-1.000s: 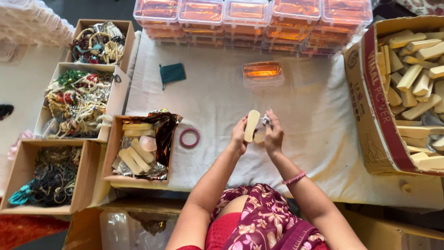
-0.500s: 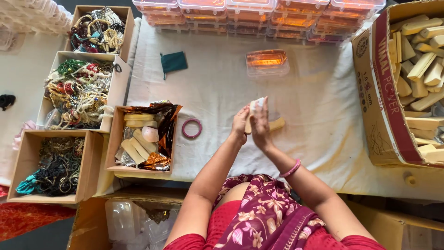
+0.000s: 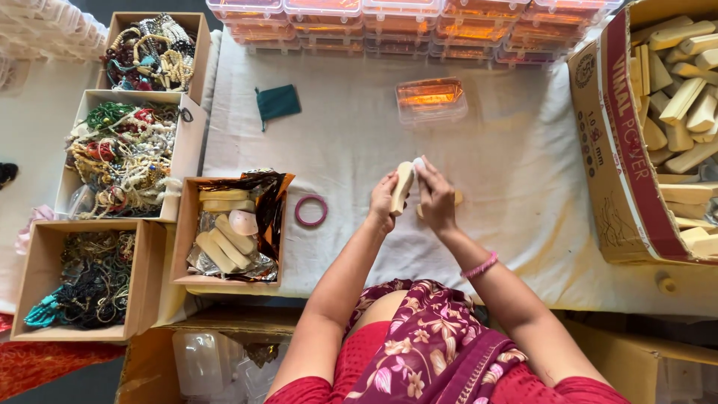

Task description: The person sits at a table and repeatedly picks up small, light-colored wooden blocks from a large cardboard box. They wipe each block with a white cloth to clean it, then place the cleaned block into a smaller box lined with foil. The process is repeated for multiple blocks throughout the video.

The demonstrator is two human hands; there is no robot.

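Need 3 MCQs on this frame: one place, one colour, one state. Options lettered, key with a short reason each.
1. Where does the small ring lie?
A. on the cloth right of the foil-lined box
B. inside the bead box
C. on the big carton

2. What colour is the pouch on the white cloth?
A. yellow
B. dark green
C. white

3. What is the left hand doing?
A. resting flat
B. holding a pale oblong bar upright
C. reaching into a box

Key: 1 A, the ring sits on bare cloth beside that box. 2 B, the pouch is plainly dark green. 3 B, the left fingers wrap the bar while the right hand touches its top.
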